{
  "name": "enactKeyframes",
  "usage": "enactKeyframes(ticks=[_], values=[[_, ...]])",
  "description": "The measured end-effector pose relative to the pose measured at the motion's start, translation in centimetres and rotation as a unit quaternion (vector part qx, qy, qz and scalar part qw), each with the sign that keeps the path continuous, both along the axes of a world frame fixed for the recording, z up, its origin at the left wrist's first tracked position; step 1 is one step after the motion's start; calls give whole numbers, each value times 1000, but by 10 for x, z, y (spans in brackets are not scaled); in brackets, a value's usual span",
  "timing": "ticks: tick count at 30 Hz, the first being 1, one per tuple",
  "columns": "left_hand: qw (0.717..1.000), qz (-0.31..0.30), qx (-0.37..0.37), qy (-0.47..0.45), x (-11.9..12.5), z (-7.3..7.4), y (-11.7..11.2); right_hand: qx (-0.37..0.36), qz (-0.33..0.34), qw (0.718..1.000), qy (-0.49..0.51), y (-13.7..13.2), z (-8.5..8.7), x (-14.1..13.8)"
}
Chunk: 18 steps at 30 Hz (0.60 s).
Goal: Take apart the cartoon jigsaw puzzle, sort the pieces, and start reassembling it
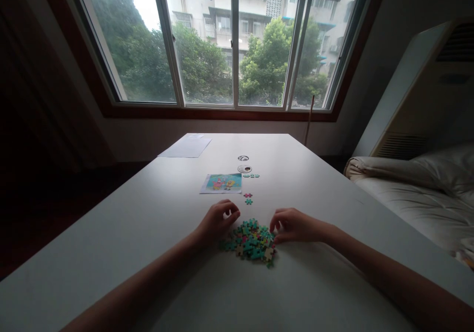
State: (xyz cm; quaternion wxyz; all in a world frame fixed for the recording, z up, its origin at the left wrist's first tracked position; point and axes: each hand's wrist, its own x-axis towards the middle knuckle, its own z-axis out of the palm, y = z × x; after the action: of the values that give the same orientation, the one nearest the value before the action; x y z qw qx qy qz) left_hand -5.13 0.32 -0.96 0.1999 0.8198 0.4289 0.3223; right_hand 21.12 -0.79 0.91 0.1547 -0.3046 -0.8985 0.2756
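Note:
A pile of small jigsaw puzzle pieces (254, 240), mostly teal with some pink, yellow and tan, lies on the white table (166, 213). At the pile's upper left edge is my left hand (219, 219), its fingers loosely curled and nothing visible in them. My right hand (291, 225) rests at the right edge, thumb and fingers bent but apart, fingertips close to the outer pieces. Beyond the pile lie a single teal piece (249, 202), a pink piece or pair (248, 195) and a short row of teal pieces (251, 175). A colourful cartoon picture sheet (222, 183) sits left of them.
Two round flat items (244, 169) (243, 158) lie farther back on the table. White paper (185, 147) is at the far left corner. A window (233, 51) spans the wall beyond. To the right are a pale cushioned seat (411, 189) and a tall appliance (411, 95).

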Motion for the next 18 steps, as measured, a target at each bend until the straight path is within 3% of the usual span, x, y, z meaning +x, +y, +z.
enactKeyframes(ticks=[3, 10, 18], values=[[998, -34, 42, 45, 3, 0, -7, 0, 4, 1000, -16, -3, 1, -3], [978, -113, 7, 177, 9, 4, -26, 22, -3, 1000, -10, -3, 2, 0], [967, -155, -6, 202, 17, 6, -33, -19, 7, 1000, -2, -1, 1, 4]])
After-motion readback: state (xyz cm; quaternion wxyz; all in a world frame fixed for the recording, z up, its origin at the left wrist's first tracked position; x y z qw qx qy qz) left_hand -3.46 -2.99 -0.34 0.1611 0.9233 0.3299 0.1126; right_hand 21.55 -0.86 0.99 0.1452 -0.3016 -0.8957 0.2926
